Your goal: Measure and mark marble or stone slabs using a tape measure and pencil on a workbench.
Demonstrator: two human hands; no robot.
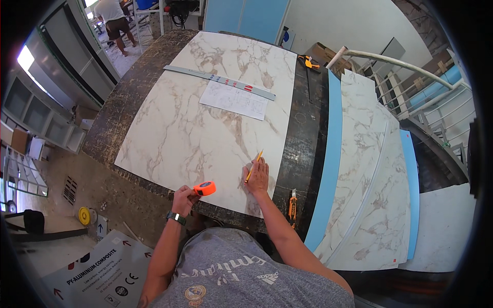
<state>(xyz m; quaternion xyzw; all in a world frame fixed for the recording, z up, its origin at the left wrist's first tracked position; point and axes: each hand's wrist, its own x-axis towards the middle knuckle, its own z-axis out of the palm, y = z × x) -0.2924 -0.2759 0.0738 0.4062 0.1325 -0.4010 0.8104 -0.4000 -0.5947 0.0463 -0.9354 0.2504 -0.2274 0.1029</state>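
Note:
A large white panel with a brown marble pattern (169, 138) lies on the dark worktable (118, 102). At its near edge, my left hand (182, 200) is closed around an orange tape measure (207, 189); no drawn-out blade can be made out. My right hand (259, 178) rests on the panel near its right edge, with a yellow pencil (253, 167) held along the thumb side, its tip pointing away from me. Farther up the panel, a long metal straightedge (185, 71) lies aslant over the top of a white sheet of drawings (233, 101).
An orange and black utility knife (292, 209) lies right of the panel, on the table. A clamp (308, 62) sits at the far right corner. More marble-patterned panels (359, 149) with blue edges stand to the right. Another person (114, 23) stands far left.

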